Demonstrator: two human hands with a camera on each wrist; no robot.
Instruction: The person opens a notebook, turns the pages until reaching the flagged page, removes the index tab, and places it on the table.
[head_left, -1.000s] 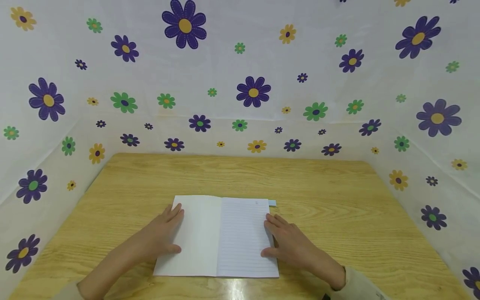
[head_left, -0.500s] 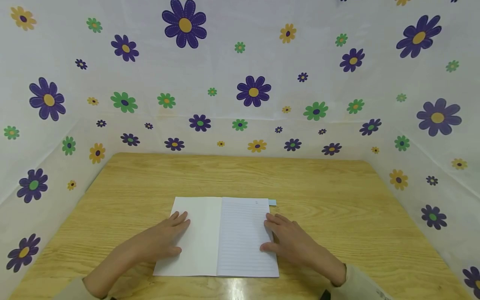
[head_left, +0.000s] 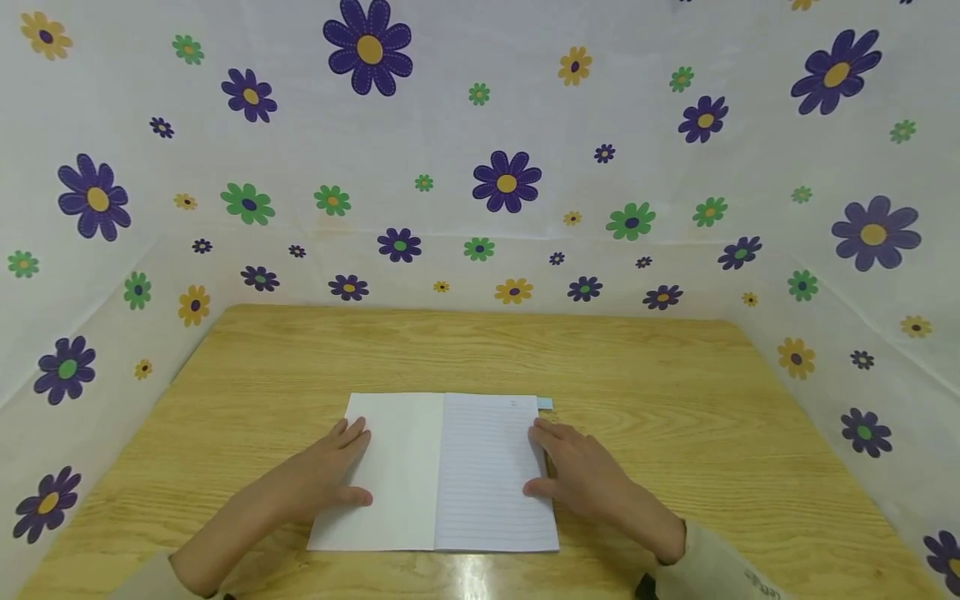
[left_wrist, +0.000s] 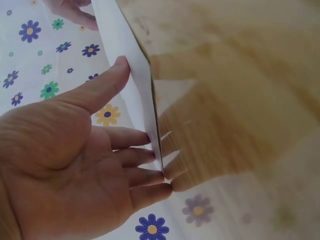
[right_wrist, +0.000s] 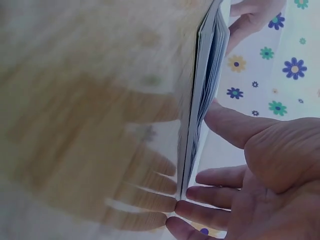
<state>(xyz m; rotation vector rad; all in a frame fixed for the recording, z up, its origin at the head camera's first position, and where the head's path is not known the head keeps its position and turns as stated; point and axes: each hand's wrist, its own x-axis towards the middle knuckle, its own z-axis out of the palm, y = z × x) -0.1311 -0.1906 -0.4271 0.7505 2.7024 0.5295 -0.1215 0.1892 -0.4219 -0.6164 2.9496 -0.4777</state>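
A notebook (head_left: 401, 467) lies spread on the table, its left page blank and its right page (head_left: 487, 467) ruled with lines. A small light-blue tab (head_left: 545, 403) sticks out past its upper right corner. On the left page's outer edge rests my left hand (head_left: 322, 477), fingers extended and thumb apart. My right hand (head_left: 583, 475) lies over the right page's outer edge in a similar way. The left wrist view shows the fingertips of that hand (left_wrist: 95, 150) along a thin page edge (left_wrist: 142, 90). Stacked leaves (right_wrist: 206, 65) show beside my right hand (right_wrist: 245, 165) in the right wrist view.
The wooden table (head_left: 480, 350) has a glossy surface that mirrors the hands in both wrist views. A white cloth (head_left: 420, 133) printed with purple, green and yellow flowers encloses the back and both sides. Light sleeves (head_left: 712, 562) cover the forearms.
My left hand's fingers slid a little inward over the left page, then back toward its outer edge. My right hand shifted slightly, staying at the right edge. The notebook stays spread in place.
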